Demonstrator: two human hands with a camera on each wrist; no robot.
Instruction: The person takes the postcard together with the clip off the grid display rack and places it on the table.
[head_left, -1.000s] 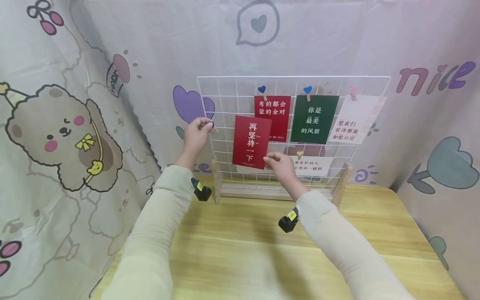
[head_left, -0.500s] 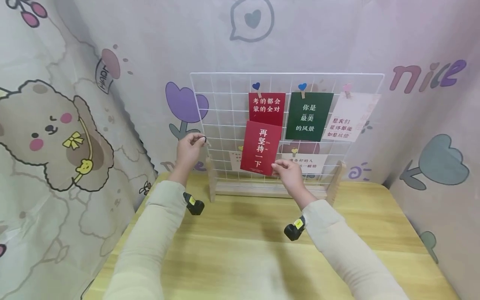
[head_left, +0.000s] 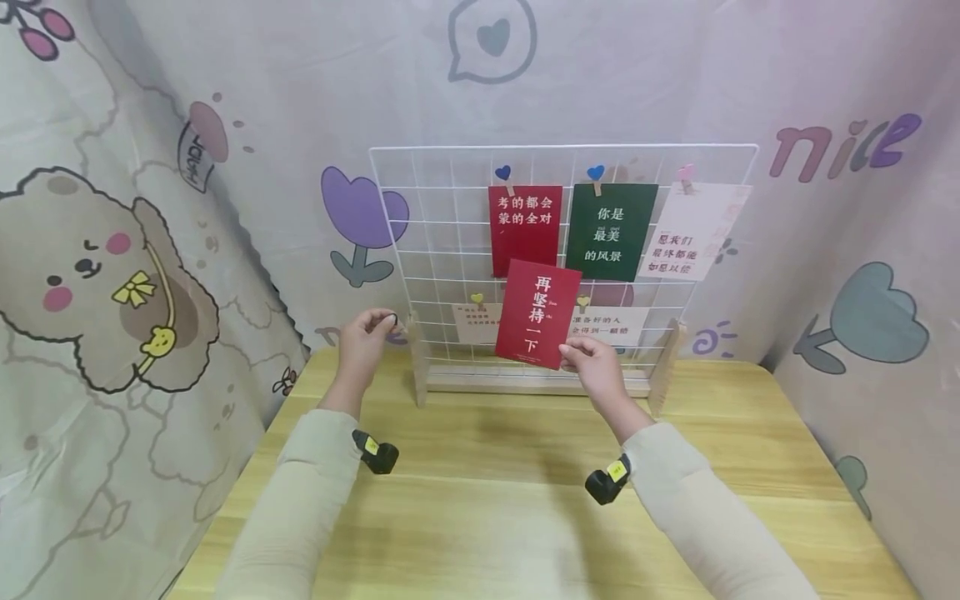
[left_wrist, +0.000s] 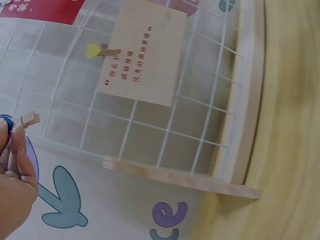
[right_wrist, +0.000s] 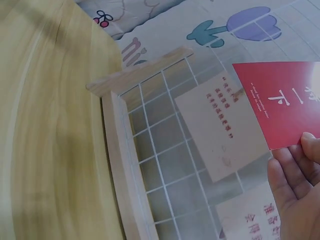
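Observation:
A red card [head_left: 538,312] with white characters is pinched at its lower right corner by my right hand [head_left: 596,367]. It hangs in front of the white wire grid [head_left: 442,225] and overlaps a pinned red card [head_left: 526,229] in the head view. My left hand [head_left: 362,346] is off the grid's left side, pinching a small wooden clothespin [left_wrist: 30,119] with a dark blue heart on it. The clothespin's jaws point toward the grid. In the right wrist view, my thumb lies on the face of the held card [right_wrist: 280,105].
A green card [head_left: 613,232] and a pale card [head_left: 696,229] hang in the top row from heart clips. Two cream cards, including one at lower left [left_wrist: 142,55], hang below. Wooden feet [head_left: 418,367] hold the grid on the wooden table [head_left: 480,500]. A printed curtain [head_left: 262,83] surrounds it.
My right hand has carried the red card down and to the right, uncovering the lower left cream card. My left hand has moved down and left, away from the grid's side, still with the clothespin.

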